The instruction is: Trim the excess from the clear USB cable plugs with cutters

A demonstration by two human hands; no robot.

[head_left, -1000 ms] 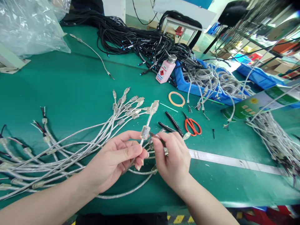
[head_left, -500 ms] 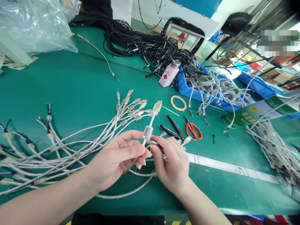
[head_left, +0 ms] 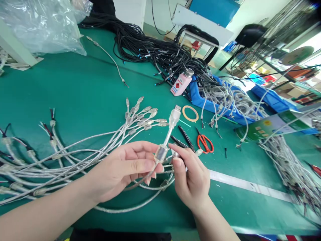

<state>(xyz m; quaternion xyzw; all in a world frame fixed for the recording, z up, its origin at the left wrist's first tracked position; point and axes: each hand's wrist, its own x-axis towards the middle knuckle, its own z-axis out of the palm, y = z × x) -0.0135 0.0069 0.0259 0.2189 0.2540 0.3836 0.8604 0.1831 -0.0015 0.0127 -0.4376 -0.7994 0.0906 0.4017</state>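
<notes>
A clear-jacketed USB cable (head_left: 161,153) is pinched between the thumb and fingers of my left hand (head_left: 135,165), just below its ferrite block. Its USB plug (head_left: 175,115) points up and away. Close to the block on the right, my right hand (head_left: 192,174) is closed around a small dark metallic tool, mostly hidden by the fingers. Several similar cables (head_left: 100,154) lie in a bundle to the left, plugs toward the middle and bare coloured wires at the far left. Another looped cable (head_left: 130,210) lies below my hands.
Black-handled pliers (head_left: 186,136), red-handled scissors (head_left: 205,143) and a tape roll (head_left: 190,113) lie beyond my right hand. Farther back are a pink bottle (head_left: 182,83), black cables (head_left: 150,47) and a blue bin (head_left: 208,102). A steel ruler (head_left: 250,185) lies at the right.
The held cable's plug and block have shifted right and tilted further to the right. My right hand has moved right and slightly down, away from the block.
</notes>
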